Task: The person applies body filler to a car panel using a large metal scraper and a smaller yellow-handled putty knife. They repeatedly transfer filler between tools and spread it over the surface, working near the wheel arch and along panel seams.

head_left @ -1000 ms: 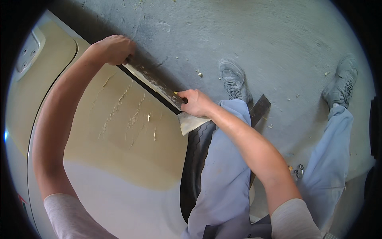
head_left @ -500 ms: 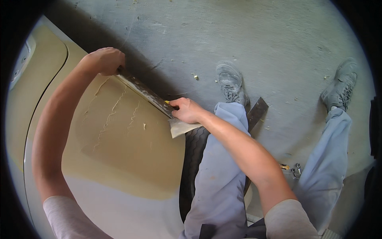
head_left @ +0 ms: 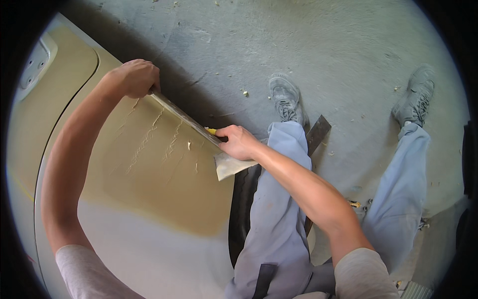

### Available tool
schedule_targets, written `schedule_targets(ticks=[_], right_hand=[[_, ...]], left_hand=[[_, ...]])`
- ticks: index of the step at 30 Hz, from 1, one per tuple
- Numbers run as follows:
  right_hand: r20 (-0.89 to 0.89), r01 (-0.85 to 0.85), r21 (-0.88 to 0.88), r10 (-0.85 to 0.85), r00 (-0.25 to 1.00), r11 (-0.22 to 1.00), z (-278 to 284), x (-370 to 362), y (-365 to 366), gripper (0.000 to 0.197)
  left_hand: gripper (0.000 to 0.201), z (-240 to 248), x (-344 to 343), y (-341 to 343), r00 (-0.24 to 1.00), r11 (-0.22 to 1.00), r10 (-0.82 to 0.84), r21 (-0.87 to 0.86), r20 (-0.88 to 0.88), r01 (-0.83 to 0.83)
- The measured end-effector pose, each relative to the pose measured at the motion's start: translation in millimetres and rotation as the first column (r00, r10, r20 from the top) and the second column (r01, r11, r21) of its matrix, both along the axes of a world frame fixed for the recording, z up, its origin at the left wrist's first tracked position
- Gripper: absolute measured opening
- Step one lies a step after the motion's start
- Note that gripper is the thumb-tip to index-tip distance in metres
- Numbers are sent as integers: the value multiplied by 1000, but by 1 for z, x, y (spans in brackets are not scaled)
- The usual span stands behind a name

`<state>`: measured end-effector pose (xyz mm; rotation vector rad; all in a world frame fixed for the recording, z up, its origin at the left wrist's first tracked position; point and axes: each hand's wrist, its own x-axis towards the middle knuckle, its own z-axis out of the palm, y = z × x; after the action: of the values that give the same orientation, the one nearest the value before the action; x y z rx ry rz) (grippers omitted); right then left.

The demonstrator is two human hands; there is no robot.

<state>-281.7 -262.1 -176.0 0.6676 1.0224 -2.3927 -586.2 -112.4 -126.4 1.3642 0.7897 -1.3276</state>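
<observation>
Since a second ago, the long strip (head_left: 185,118) has shifted in over the panel's edge and turned its narrow side up, both hands moving with it. It spans the gap from the left hand (head_left: 133,78) to the right hand (head_left: 240,143); whether it touches the panel all along cannot be told. Around it: a grey, crumb-strewn floor (head_left: 239,45), the tan-and-white vehicle panel (head_left: 144,192) with raised ragged streaks, a black tyre (head_left: 241,194), a dark flat bar (head_left: 318,133). The left fingers are curled tightly round the strip's far end; the right thumb and fingers clamp its near end, beside a pale flat piece (head_left: 229,167) and a small yellow part (head_left: 212,131).
</observation>
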Motion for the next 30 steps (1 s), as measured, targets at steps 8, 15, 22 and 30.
schedule_targets(ticks=[8, 15, 22, 30], right_hand=[[77, 41, 5, -41, 996, 999, 80, 20, 25, 44], [-16, 165, 105, -164, 986, 981, 175, 30, 29, 31], [-98, 81, 44, -76, 992, 996, 217, 40, 38, 36], [89, 82, 180, -99, 991, 980, 43, 44, 14, 40]], left_hand=[[26, 87, 18, 25, 993, 987, 100, 121, 60, -107], [28, 196, 33, 40, 985, 971, 153, 171, 86, -166], [26, 246, 50, 45, 984, 982, 178, 74, -29, -175], [26, 45, 42, 4, 982, 970, 89, 209, 164, -123]])
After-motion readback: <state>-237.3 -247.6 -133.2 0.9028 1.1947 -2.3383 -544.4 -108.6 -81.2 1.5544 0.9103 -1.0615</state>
